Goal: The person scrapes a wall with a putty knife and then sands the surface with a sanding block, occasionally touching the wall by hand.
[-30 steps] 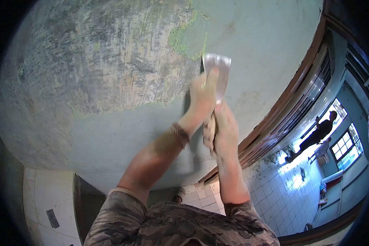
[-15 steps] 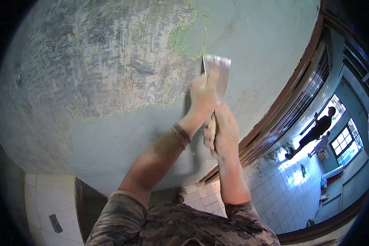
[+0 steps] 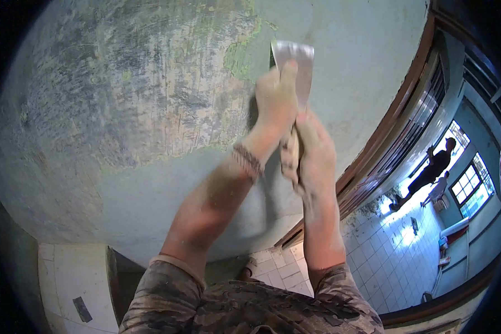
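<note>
A wide metal scraper (image 3: 303, 72) stands with its blade up against the painted wall (image 3: 350, 72), its edge by the boundary of the scraped area. Wrapped round its handle, low down, is my right hand (image 3: 315, 150). My left hand (image 3: 275, 103), with a braided bracelet on the wrist, grips higher up, one finger laid along the blade; its other fingers are curled and partly hidden. To the left, the wall shows a large rough patch (image 3: 167, 94) of grey and beige, with a bright green remnant (image 3: 240, 58) of paint at its right edge.
A brown wooden frame (image 3: 395, 106) borders the wall on the right. Beyond it, two people stand in a room with a tiled floor (image 3: 373, 250) and barred windows (image 3: 473, 183). A pale ledge (image 3: 75, 278) with a dark flat piece lies at lower left.
Both hands and the scraper have moved upward along the wall, and the blade now sits beside the green remnant instead of below it. The grip looks the same.
</note>
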A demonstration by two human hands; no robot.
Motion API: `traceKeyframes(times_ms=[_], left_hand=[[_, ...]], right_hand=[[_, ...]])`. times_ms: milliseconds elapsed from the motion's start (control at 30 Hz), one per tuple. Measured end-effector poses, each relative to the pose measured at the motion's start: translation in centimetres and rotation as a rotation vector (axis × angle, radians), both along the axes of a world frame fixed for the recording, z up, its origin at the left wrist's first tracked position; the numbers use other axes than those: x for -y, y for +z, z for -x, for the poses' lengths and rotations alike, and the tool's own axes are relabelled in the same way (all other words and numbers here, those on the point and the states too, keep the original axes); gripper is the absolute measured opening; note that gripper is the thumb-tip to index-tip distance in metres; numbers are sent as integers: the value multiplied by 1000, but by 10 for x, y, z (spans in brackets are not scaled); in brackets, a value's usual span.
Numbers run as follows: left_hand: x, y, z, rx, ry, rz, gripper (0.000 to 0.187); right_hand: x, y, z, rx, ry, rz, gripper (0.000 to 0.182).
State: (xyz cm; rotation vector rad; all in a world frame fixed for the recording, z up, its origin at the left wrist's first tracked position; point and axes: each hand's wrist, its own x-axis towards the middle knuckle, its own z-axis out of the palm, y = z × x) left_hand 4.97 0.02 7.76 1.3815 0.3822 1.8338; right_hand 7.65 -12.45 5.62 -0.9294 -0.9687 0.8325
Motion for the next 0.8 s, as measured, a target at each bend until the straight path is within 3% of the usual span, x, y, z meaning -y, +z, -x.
traceKeyframes(times_ms=[133, 233, 400, 467, 600, 633, 800], left_hand=[[3, 7, -2, 74, -39, -1, 47], [8, -40, -10, 67, -40, 59, 46], [6, 14, -3, 60, 76, 5, 46], [3, 31, 3, 80, -67, 22, 47], [13, -20, -4, 0, 3, -7, 47], [18, -23, -12, 115, -24, 57, 47], [1, 22, -9, 40, 13, 21, 52]], right_hand=[[2, 9, 4, 30, -9, -55, 28], [12, -26, 2, -16, 11, 54, 25], [5, 17, 2, 23, -26, 31, 23], [5, 35, 6, 72, 3, -27, 41], [15, -4, -3, 70, -30, 90, 41], [15, -9, -4, 73, -26, 94, 42], [4, 31, -5, 94, -6, 7, 40]])
